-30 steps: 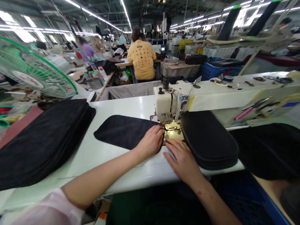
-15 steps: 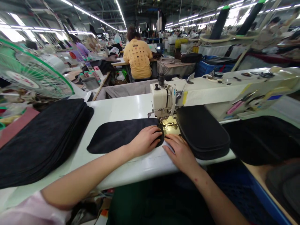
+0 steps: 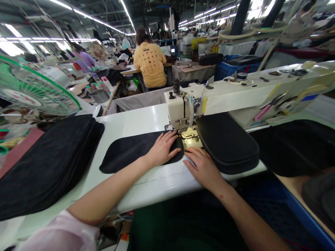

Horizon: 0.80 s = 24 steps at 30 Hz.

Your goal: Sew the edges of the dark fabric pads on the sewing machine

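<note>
A black rounded panel, leather or fabric, lies flat on the white sewing table, its right end beside the presser foot of the sewing machine. My left hand rests flat on that end, fingers stretched toward the foot and thumb apart. On the other side of the panel's right edge is my right hand, fingers extended over the front of the brass-coloured needle plate. Its fingertips are at the panel's edge; whether they touch it is unclear. Just right of this hand sits a stack of black panels.
A taller stack of black panels occupies the table's left side, with a green fan behind it. More black pieces lie at right, above a blue crate. A person in a yellow shirt sits ahead.
My left hand has slid slightly forward on the panel, its fingers straighter and thumb more spread. My right hand stays near the needle plate. The camera view has shifted a little.
</note>
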{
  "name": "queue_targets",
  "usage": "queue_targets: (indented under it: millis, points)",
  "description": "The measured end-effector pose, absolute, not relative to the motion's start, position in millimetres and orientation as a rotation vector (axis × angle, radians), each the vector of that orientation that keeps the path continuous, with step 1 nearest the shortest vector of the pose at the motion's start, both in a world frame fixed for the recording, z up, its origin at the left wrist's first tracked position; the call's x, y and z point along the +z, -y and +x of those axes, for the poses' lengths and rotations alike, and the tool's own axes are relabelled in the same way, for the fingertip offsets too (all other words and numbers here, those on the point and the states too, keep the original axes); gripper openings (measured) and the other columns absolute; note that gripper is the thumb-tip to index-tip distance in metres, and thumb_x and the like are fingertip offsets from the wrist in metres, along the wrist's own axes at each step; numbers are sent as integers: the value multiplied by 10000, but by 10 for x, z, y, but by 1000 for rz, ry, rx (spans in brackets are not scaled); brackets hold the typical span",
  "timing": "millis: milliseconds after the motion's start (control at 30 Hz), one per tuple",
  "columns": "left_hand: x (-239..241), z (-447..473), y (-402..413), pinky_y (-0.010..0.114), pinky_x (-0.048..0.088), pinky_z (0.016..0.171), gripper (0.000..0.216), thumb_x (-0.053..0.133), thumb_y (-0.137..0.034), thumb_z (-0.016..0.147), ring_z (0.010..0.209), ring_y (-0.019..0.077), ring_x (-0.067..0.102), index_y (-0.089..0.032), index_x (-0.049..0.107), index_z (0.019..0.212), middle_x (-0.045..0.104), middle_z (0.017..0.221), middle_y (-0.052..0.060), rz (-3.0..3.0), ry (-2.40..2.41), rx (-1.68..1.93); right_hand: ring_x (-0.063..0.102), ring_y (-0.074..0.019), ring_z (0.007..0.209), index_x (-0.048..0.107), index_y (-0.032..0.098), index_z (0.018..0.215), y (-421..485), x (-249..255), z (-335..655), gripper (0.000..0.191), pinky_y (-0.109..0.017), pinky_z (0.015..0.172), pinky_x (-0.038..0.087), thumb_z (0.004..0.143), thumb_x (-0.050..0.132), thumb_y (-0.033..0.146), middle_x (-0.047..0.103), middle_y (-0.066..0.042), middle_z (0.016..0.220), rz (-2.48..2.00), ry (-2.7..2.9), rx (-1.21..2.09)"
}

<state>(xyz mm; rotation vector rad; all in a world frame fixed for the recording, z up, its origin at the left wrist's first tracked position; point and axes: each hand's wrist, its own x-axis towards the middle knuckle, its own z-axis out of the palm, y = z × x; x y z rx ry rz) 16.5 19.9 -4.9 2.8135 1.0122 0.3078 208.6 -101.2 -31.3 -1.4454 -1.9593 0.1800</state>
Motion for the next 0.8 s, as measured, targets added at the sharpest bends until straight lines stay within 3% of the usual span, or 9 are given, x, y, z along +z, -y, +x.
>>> queue_targets:
  millis: [400, 800]
  points:
    - [22, 44, -16, 561, 241, 1221, 603, 539, -487, 970, 1522, 319, 247, -186, 438, 1483, 310, 1626, 162, 2878, -790, 159, 580, -279, 1207, 673, 179, 1185, 1017, -347, 2086, 262, -476, 1052, 473, 993, 519, 271, 663, -123, 1266, -1435, 1966, 165]
    - [74, -21, -280, 569, 243, 1221, 594, 578, -480, 948, 1504, 328, 290, -187, 476, 1455, 360, 1597, 178, 2874, -554, 215, 583, -276, 1201, 682, 174, 1169, 1017, -353, 2084, 274, -488, 1058, 473, 1002, 494, 283, 667, -128, 1262, -1433, 1937, 169]
